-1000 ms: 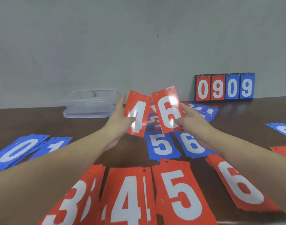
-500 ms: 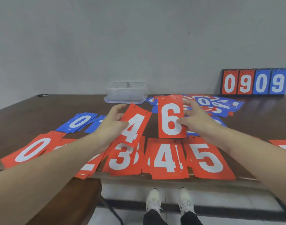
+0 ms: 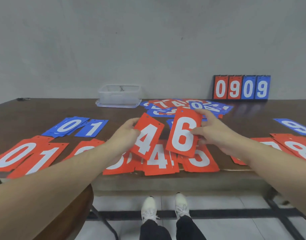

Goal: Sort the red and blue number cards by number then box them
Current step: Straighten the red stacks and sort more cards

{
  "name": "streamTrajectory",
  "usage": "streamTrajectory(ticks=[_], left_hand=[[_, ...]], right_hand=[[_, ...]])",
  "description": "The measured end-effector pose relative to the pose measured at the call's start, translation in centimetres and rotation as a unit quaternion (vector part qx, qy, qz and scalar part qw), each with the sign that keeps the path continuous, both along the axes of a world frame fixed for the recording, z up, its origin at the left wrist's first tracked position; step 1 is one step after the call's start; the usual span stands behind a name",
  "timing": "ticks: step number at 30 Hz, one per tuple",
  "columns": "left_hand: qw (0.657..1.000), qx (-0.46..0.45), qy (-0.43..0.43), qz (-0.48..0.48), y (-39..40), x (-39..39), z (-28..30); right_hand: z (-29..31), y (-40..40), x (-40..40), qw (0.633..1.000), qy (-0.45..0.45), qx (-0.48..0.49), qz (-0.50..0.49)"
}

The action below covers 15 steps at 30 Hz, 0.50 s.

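Note:
My left hand (image 3: 125, 134) grips a red 4 card (image 3: 147, 135), held tilted just above the red 4 pile (image 3: 157, 161) at the table's front edge. My right hand (image 3: 213, 131) grips a red 6 card (image 3: 182, 133) over the red 5 pile (image 3: 200, 161). Red piles run along the front: 0 (image 3: 17, 156), 1 (image 3: 39, 160), a pile half hidden by my left arm, then 3, 4, 5, and 8 (image 3: 301, 149) at the right. Blue 0 (image 3: 69, 125) and blue 1 (image 3: 93, 129) lie behind. An unsorted heap (image 3: 176, 105) sits mid-back. A clear plastic box (image 3: 119, 96) stands at the back.
A scoreboard stand (image 3: 241, 88) reading 0909 leans at the back right wall. A blue 9 card (image 3: 295, 127) lies at the far right. The brown table (image 3: 36, 111) ends close to me; my white shoes (image 3: 164, 208) show on the tiled floor below.
Both hands have drawn the red 4 and red 6 back from the far heap toward the front row and lowered them. My head has tilted down, bringing the table edge and floor into view.

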<state>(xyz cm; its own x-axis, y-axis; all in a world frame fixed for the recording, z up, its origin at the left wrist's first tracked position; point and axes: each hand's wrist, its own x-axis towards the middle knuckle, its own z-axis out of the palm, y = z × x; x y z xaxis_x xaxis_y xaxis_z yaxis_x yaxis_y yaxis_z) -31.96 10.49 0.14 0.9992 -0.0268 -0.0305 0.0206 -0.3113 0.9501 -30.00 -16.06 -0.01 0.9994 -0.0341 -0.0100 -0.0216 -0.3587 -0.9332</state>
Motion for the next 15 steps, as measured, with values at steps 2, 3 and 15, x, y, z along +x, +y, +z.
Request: streamTrajectory(ticks=[2, 3, 15], left_hand=[[1.000, 0.006, -0.005, 0.009, -0.8, 0.0, 0.0], [1.000, 0.010, -0.009, 0.009, -1.2, 0.0, 0.0], [0.928, 0.360, -0.043, -0.092, -3.9, 0.6, -1.2]], right_hand=[[-0.1, -1.5, -0.5, 1.000, 0.005, -0.001, -0.013], [-0.2, -2.2, -0.7, 1.000, 0.006, -0.004, -0.021], [0.2, -6.1, -2.5, 0.993, 0.017, -0.117, -0.002]])
